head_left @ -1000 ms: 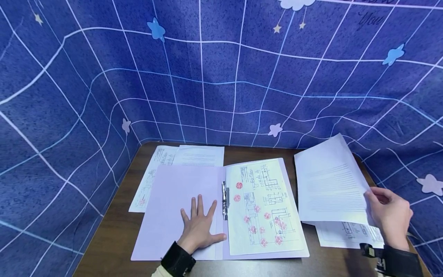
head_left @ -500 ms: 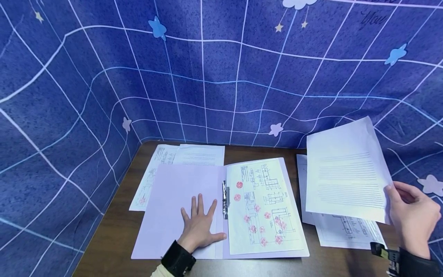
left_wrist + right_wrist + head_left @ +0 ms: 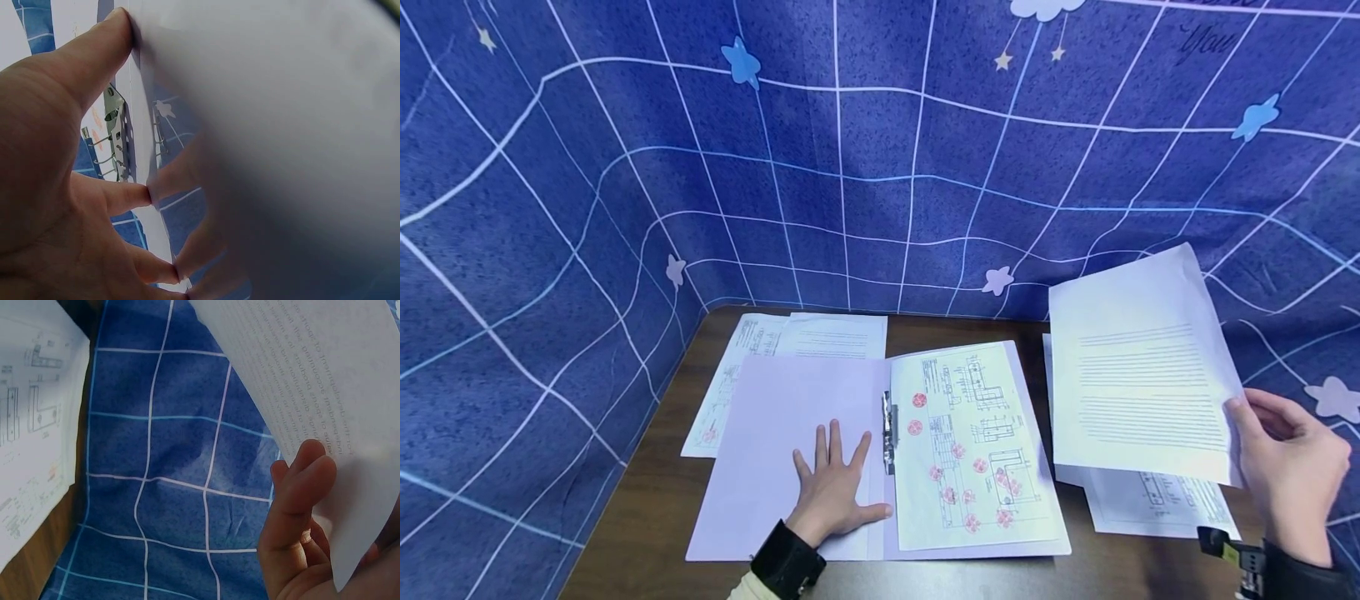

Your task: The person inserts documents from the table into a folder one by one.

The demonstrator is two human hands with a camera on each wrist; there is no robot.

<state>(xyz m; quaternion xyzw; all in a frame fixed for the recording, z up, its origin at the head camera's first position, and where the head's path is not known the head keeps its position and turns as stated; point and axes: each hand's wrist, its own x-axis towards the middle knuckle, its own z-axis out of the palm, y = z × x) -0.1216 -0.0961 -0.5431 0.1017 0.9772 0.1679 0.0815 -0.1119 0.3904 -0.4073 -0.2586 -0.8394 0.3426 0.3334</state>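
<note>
A lilac file folder [image 3: 760, 442] lies opened flat on the table, a metal clip [image 3: 889, 433] along its spine. On its right side rests a drawing sheet [image 3: 925, 525] with red stamps. My left hand [image 3: 831, 496] presses on the folder's left cover, fingers spread, thumb towards the clip; the left wrist view shows the fingertips [image 3: 140, 194] touching the glossy cover. At the right, my right hand [image 3: 1292, 467] pinches the edge of a printed paper sheet [image 3: 1142, 383] between thumb and fingers. That sheet is raised and tilted above other papers [image 3: 1165, 508], hiding most of them.
Two or more printed sheets [image 3: 715, 408] lie partly under the folder at the back left. A brown wooden table [image 3: 640, 508] carries everything. Behind it and at the sides hangs a blue cloth [image 3: 880, 208] with white lines and stars.
My right hand has lifted the printed sheet off the papers and moved it to the right and up, then slightly back left. My left hand has stayed in place on the folder.
</note>
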